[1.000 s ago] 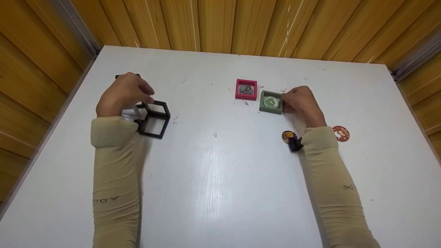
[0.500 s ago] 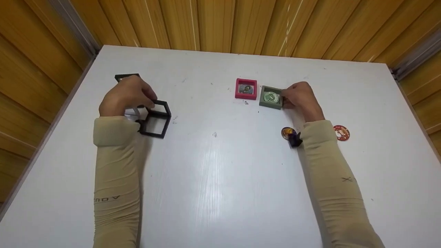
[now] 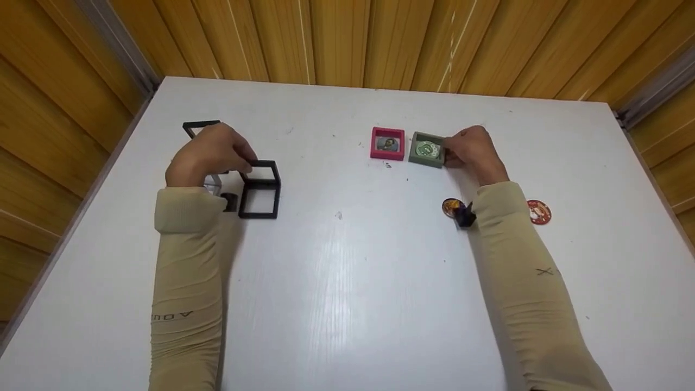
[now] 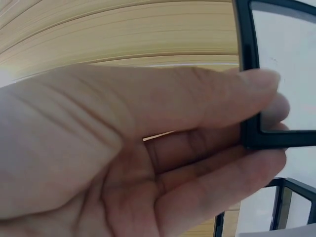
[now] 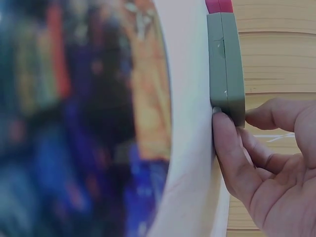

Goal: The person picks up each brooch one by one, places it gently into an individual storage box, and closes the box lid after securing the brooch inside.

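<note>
My left hand (image 3: 209,155) pinches the edge of a black display frame (image 3: 259,183) with two halves hinged apart. In the left wrist view, the thumb lies across the front of the black bar (image 4: 250,44) and other fingers are behind it. At the right, my right hand (image 3: 473,152) grips the right side of a green square case (image 3: 425,162) between thumb and fingers. A green and white chip (image 3: 428,148) is seen inside it. Just left of it lies a pink case (image 3: 387,158) holding a round picture disc (image 3: 387,143).
Behind my left hand, another black frame (image 3: 201,124) is partly covered. An orange and purple disc (image 3: 452,207) lies by my right wrist, partly hidden by the wrist camera (image 3: 465,217). A red and white chip (image 3: 539,212) lies right of that forearm. Wood panels (image 3: 342,41) bound the white table.
My left hand has moved right, bringing the black frame along and turning it squarer to the table. My right hand has shifted the green case away from me, level with the pink one.
</note>
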A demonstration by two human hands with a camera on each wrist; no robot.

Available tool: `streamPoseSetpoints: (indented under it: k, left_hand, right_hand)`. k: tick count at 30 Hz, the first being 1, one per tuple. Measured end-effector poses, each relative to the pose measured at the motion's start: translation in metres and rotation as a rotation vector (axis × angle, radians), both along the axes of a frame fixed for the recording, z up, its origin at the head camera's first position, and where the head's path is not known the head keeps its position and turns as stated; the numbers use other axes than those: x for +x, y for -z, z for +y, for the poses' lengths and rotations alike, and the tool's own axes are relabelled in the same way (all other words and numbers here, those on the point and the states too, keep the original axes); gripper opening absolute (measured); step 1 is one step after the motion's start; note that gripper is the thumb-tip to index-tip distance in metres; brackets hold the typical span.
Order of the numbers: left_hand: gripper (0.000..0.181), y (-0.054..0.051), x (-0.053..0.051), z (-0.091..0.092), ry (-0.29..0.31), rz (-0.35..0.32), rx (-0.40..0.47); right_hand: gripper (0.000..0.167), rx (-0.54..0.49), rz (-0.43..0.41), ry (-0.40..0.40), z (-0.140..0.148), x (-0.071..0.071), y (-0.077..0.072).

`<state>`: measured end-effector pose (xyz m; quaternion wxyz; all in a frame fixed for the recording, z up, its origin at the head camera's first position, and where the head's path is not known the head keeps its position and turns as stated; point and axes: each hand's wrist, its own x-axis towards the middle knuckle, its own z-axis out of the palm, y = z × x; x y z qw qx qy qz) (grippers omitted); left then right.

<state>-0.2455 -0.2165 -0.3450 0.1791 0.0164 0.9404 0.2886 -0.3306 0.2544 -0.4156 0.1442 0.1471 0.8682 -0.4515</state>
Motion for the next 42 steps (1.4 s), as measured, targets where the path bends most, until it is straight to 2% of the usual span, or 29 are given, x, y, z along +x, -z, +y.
streamPoseSetpoints:
  k: [8, 13, 21, 27, 34, 42]
  left_hand:
    - [0.024, 0.0, -0.002, 0.01, 0.042, -0.004, 0.004]
    - [0.023, 0.0, -0.002, 0.016, 0.066, -0.005, -0.005]
    - [0.023, 0.0, -0.002, 0.021, 0.06, -0.021, -0.013]
    - [0.023, 0.0, -0.002, 0.022, 0.069, -0.015, -0.017]
    - [0.022, 0.0, -0.001, 0.025, 0.087, -0.01, -0.013]
    - [0.021, 0.002, -0.003, 0.03, 0.139, 0.027, -0.021]
  right_hand:
    - [0.043, -0.059, 0.024, 0.015, 0.003, -0.003, 0.003]
    - [0.047, -0.112, 0.002, 0.032, 0.004, -0.001, 0.005]
    - [0.051, -0.162, -0.027, 0.013, 0.012, 0.005, 0.003]
    - [0.041, -0.194, -0.014, 0.005, 0.013, 0.015, 0.003]
    - [0.041, -0.149, 0.0, -0.043, 0.018, 0.03, 0.002]
    - [0.05, 0.016, -0.024, -0.148, 0.023, 0.043, -0.004]
